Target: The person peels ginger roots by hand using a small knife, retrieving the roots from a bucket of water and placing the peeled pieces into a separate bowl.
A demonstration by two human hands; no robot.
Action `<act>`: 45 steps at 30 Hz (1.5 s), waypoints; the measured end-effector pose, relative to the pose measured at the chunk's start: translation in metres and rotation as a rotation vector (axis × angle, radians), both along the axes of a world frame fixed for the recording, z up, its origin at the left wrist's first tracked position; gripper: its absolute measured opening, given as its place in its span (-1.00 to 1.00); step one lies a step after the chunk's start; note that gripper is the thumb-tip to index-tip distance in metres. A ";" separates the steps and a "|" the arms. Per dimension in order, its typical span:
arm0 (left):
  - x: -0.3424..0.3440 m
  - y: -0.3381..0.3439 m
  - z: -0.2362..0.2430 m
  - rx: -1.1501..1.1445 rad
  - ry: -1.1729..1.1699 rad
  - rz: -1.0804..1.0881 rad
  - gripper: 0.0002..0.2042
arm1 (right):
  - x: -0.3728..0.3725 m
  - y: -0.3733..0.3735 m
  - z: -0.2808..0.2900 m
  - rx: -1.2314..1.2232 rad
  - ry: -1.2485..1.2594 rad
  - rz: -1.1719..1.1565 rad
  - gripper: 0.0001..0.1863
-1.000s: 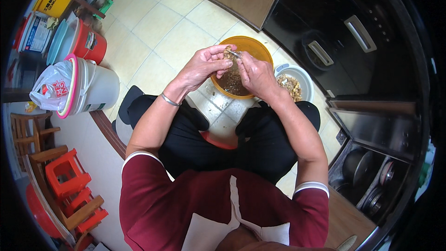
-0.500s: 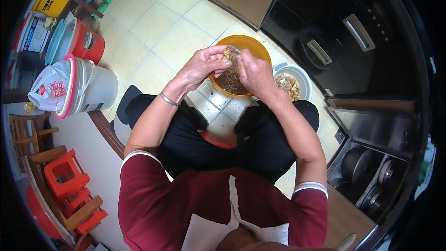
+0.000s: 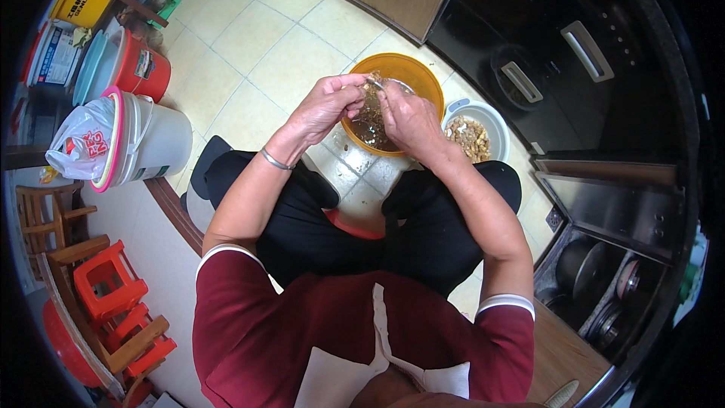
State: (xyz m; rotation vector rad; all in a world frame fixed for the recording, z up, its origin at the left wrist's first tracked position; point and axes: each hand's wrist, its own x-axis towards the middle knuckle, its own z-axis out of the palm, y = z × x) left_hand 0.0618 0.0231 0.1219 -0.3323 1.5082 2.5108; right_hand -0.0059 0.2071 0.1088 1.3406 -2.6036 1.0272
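Left hand (image 3: 328,108) is curled tighter than in the last frame; the small brown piece (image 3: 374,77) pokes up at its fingertips, over the orange basin (image 3: 435,92). Piece lies up-left of the right hand (image 3: 414,121), left hand nearer; long axis too small to read. Left: narrow pinch on piece. Right: closed round thin metal tool (image 3: 377,85), tip by piece, contact unclear.

A single fisheye view looks steeply down from head height — shirt (image 3: 302,317) close at six o'clock, left hand (image 3: 328,109) farther off toward eleven, right hand (image 3: 411,122) toward one — facing the floor (image 3: 249,41).
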 end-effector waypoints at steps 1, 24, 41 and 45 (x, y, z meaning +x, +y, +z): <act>0.000 0.002 0.001 -0.013 -0.014 0.007 -0.73 | 0.005 -0.003 0.003 0.010 0.010 0.004 -0.85; -0.003 0.000 -0.002 0.584 -0.141 0.027 -0.76 | -0.002 -0.012 -0.001 0.003 0.048 -0.082 -0.83; -0.002 0.000 0.003 0.662 -0.182 0.017 -0.60 | -0.006 -0.009 -0.005 -0.020 0.131 -0.098 -0.84; -0.001 0.000 0.009 0.577 -0.156 0.010 -0.61 | -0.013 -0.003 -0.002 0.035 0.083 -0.187 -0.88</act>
